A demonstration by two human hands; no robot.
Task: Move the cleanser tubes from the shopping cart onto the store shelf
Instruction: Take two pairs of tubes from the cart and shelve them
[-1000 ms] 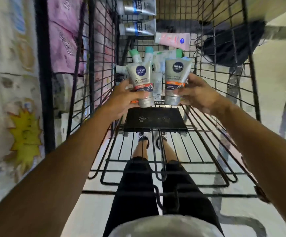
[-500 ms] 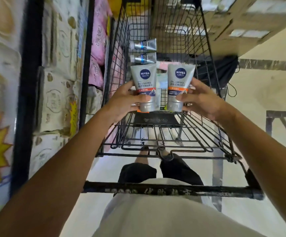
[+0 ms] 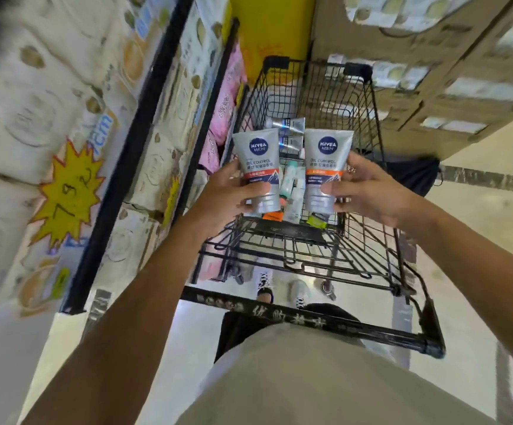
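I hold two silver cleanser tubes, one in each hand, both upright with caps down, above the shopping cart (image 3: 371, 167). The fingers of my left hand (image 3: 227, 197) are clamped on the left tube (image 3: 258, 167), and my right hand (image 3: 368, 191) pinches the right tube (image 3: 327, 167). More tubes (image 3: 292, 185) lie in the cart basket below; I cannot count them exactly. The store shelf (image 3: 120, 167) stands close on my left, stacked cartons (image 3: 433, 87) on my right, with pale floor (image 3: 479, 216) open beside the cart.

Two tubes (image 3: 259, 167) side by side above cart (image 3: 371, 118), shelf (image 3: 132, 148) at left
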